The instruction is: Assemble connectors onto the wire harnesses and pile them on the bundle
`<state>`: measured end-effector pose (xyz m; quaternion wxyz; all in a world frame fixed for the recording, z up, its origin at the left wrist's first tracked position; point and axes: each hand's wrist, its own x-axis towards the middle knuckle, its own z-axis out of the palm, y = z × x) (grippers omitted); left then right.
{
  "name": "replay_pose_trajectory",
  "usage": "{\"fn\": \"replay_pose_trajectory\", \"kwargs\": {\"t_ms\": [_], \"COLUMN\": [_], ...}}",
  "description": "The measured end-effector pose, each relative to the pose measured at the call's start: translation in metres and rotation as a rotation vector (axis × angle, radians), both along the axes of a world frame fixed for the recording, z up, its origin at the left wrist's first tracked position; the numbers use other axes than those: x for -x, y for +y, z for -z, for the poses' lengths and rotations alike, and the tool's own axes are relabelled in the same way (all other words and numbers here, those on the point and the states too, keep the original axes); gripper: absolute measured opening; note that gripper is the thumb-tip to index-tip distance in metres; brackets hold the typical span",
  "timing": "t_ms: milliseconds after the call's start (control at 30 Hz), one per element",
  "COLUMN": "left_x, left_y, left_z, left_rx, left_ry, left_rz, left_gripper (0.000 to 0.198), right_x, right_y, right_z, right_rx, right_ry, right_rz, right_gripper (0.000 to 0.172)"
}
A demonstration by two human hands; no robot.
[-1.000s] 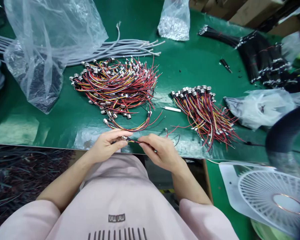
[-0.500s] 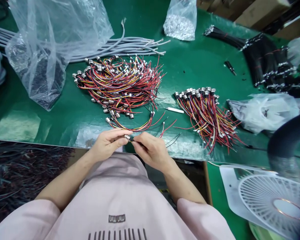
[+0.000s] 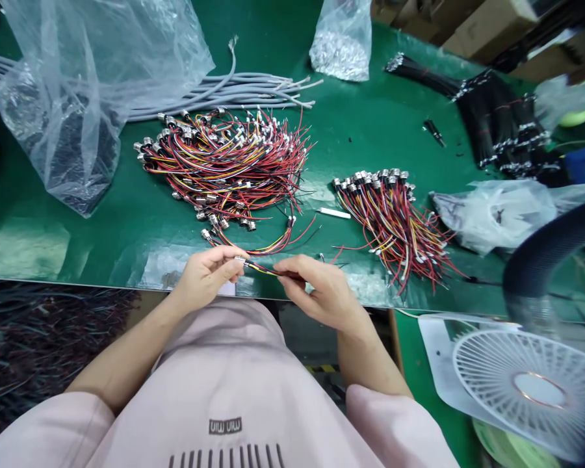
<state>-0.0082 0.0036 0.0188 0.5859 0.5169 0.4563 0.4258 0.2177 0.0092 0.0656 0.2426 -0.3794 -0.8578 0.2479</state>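
Note:
Between my hands, over the table's front edge, stretches a wire harness with a metal round connector and red, black and yellow wires. My left hand pinches it at the connector. Its wires run into the closed fingers of my right hand, which covers most of their length. Just beyond my hands lies a similar harness, curved on the green table. Behind it is a large heap of harnesses, their connectors mostly at the left. Right of that, a smaller bundle of harnesses has its connectors pointing away from me.
A white stick-like piece lies between the heaps. Grey cables and plastic bags are at the back left. Black cables lie at the back right. A white fan and a black flexible hose stand at the right.
My right hand has slid rightward along the wires, away from the connector, so more of the harness shows. My left hand stays at the connector. The view has shifted slightly.

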Motion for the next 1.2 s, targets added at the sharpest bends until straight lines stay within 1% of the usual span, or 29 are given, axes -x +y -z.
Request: {"fn": "replay_pose_trajectory", "kwargs": {"t_ms": [67,200,300,400,467,600,700,833,1067,1133,1200], "left_x": [0.0,0.002,0.002,0.002,0.001,0.002,0.002,0.0,0.001,0.001,0.0], "left_y": [-0.001,-0.002,-0.002,-0.002,-0.002,-0.002,-0.003,-0.004,-0.004,-0.004,-0.003], "left_z": [0.0,0.002,0.003,0.003,0.003,0.004,0.004,0.003,0.005,0.005,0.003], "left_rx": [-0.011,-0.019,-0.021,-0.033,-0.041,-0.038,-0.019,-0.015,-0.017,-0.007,0.001], "left_ry": [0.016,0.026,0.019,0.007,0.012,0.026,0.037,0.056,0.057,0.045,0.037], "left_rz": [0.022,0.069,0.078,0.071,0.065,0.059,0.062,0.061,0.042,0.038,0.046], "left_gripper": [0.034,0.034,0.034,0.033,0.032,0.032,0.034,0.034,0.03,0.029,0.028], "right_x": [0.003,0.004,0.003,0.003,0.004,0.009,0.012,0.02,0.038,0.037,0.033], "right_y": [0.0,0.002,0.002,0.002,0.001,0.0,-0.002,-0.003,-0.004,-0.002,0.001], "right_z": [0.0,0.0,0.0,0.0,0.001,0.003,0.006,0.01,0.017,0.015,0.012], "right_rx": [0.013,0.107,0.139,0.117,0.099,0.048,0.03,0.058,-0.051,-0.035,0.015], "right_ry": [0.032,0.097,0.123,0.147,0.143,0.109,0.117,0.179,0.19,0.197,0.209], "right_rz": [0.002,0.02,-0.017,-0.067,-0.074,-0.027,0.015,0.062,0.113,0.109,0.095], "right_gripper": [0.015,0.018,0.024,0.025,0.021,0.012,0.012,0.012,0.012,0.011,0.009]}}
